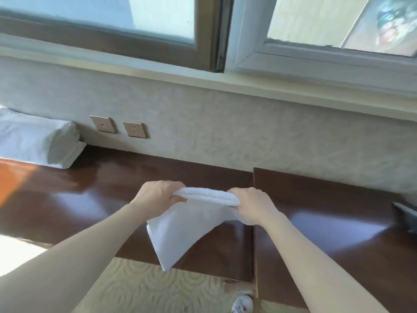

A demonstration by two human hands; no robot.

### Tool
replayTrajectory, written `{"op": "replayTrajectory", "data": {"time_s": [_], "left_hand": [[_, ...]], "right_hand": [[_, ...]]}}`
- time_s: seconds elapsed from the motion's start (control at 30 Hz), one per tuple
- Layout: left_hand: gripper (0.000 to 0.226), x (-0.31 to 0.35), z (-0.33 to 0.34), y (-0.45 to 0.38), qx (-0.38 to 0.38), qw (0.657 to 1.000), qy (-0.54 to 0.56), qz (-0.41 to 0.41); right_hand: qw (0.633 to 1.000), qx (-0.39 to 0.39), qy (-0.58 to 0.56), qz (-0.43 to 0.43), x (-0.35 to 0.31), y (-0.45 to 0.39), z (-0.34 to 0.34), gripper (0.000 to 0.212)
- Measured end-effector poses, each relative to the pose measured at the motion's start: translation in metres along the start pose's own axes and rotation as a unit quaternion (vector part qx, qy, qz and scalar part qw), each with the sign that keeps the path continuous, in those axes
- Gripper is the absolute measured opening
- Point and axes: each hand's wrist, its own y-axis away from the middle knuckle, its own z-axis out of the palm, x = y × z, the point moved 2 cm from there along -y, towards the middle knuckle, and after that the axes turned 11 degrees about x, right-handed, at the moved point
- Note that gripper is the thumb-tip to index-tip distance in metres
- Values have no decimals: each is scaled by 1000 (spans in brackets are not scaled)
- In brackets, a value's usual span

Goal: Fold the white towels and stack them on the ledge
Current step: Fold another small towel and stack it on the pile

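Note:
A white towel [187,224] hangs doubled over between my two hands above the dark brown wooden ledge [108,190]. My left hand [158,194] grips its folded top edge at the left end. My right hand [252,204] grips the right end of the same edge. The towel's lower part droops toward me, past the ledge's front edge. A stack of folded white towels [38,141] rests on the ledge at the far left, against the wall.
Behind the ledge rises a pale textured wall with two square wall plates [119,127] and windows above. A raised wooden section [327,222] adjoins the ledge on the right. A dark object [406,213] sits at the right edge. Patterned carpet [158,290] and a shoe [242,302] lie below.

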Motion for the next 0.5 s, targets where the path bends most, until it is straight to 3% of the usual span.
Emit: {"op": "replayTrajectory", "data": {"time_s": [0.3, 0.4, 0.5], "left_hand": [[35, -191, -86, 150, 54, 991, -31, -121], [42, -237, -108, 180, 81, 987, -33, -133], [63, -277, -126, 196, 108, 986, -36, -123]], "right_hand": [[990, -83, -12, -115, -242, -76, 28, 4], [982, -105, -8, -155, -301, -106, 27, 7], [975, -119, -12, -187, -345, -134, 29, 8]]}}
